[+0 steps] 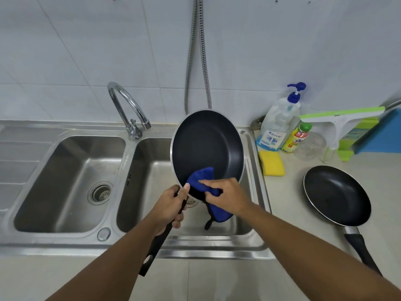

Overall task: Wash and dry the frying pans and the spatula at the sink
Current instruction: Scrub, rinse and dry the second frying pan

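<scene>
A black frying pan (pixel 207 146) with a silver rim is tilted up over the right sink basin (pixel 152 170). My left hand (pixel 171 207) grips its black handle near the pan. My right hand (pixel 225 197) holds a blue cloth (pixel 201 178) against the pan's near inner wall; part of the cloth hangs below the hand. A second black frying pan (pixel 336 195) lies flat on the counter at the right, handle toward me. No spatula shows clearly; a dark object under the cloth in the basin cannot be identified.
The left basin (pixel 65 181) has a round drain. A chrome tap (pixel 128 105) stands between the basins. A yellow sponge (pixel 272 162), soap bottles (pixel 278 124), a green-and-white squeegee (pixel 338 120) and a clear glass (pixel 312 146) sit on the counter at the back right. A metal hose (pixel 191 55) hangs on the tiled wall.
</scene>
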Tool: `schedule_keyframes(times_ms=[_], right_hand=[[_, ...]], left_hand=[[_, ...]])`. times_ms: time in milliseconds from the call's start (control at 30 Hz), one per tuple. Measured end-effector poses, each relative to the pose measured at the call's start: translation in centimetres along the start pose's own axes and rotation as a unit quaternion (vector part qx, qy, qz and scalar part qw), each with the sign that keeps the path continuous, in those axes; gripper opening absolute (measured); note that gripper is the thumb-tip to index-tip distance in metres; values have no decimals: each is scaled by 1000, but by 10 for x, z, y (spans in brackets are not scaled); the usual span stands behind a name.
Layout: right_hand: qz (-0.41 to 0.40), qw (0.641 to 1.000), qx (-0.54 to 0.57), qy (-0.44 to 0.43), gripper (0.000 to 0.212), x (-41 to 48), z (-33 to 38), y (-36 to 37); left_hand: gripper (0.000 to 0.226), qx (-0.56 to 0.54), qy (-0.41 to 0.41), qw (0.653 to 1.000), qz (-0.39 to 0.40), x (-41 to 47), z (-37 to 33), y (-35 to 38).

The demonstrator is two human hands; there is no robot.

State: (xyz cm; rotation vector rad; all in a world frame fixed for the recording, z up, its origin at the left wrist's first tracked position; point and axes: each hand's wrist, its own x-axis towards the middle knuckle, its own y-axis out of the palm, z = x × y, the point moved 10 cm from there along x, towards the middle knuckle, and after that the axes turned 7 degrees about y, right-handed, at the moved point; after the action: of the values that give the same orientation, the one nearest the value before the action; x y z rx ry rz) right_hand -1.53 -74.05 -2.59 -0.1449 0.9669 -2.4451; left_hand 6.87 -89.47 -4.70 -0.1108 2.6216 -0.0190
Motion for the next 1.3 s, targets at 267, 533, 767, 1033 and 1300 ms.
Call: schedule_keyframes(times_ms=[267,533,767,1033,1300], right_hand=[[-19,973,-231,6,40,61,-52,-76],[-202,979,10,21,36,107,36,-97],[48,946,-210,-240,64,37,79,4],[-11,971,-223,-85,63,81,38,-18],[149,933,-272,-182,82,2,32,38]], left_hand=[[44,31,5,998,52,-6,-14,3],[27,74,8,994,86,-8,-12,15],[33,44,5,996,73,-6,-10,7],[35,79,-12,991,105,-16,1,9],[35,-8,-28,997,64,-14,4,0]])
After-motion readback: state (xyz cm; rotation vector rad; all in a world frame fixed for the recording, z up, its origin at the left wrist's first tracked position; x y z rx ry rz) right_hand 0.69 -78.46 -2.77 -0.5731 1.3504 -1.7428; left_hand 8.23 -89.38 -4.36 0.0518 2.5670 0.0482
